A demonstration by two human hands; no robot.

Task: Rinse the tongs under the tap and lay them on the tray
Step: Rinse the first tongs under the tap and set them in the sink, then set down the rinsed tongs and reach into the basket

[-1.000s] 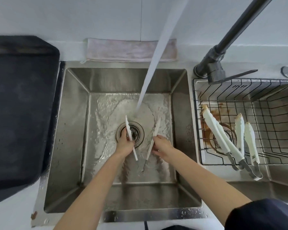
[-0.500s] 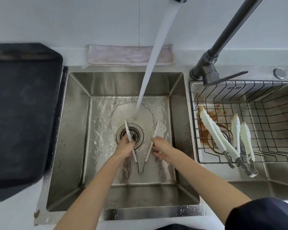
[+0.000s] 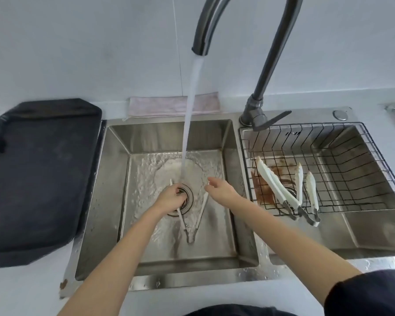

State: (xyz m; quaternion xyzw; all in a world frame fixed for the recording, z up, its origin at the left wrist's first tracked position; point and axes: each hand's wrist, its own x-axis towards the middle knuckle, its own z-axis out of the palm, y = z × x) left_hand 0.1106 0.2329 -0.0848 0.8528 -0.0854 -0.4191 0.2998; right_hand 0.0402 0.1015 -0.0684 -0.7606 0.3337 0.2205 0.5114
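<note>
White tongs with a metal hinge (image 3: pixel 190 239) lie spread in a V low in the left sink (image 3: pixel 114 190), tips pointing away from me. My left hand (image 3: pixel 169 198) is closed around their left arm, over the drain. My right hand (image 3: pixel 222 192) sits just right of the other arm, fingers apart, and I cannot tell whether it touches it. Water from the tap spout (image 3: pixel 200 47) falls to the sink floor just beyond my left hand. The black tray (image 3: pixel 39 179) lies on the counter left of the sink.
A wire basket (image 3: pixel 342 156) sits in the right sink and holds two more white tongs (image 3: pixel 276 190), with a brown stain beneath them. A folded cloth (image 3: pixel 160 107) lies behind the left sink. The tap base and lever (image 3: pixel 258 117) stand between the sinks.
My right hand has let go of the right tong arm and spread its fingers. My left hand keeps its hold. My view has tilted up, showing the whole tap.
</note>
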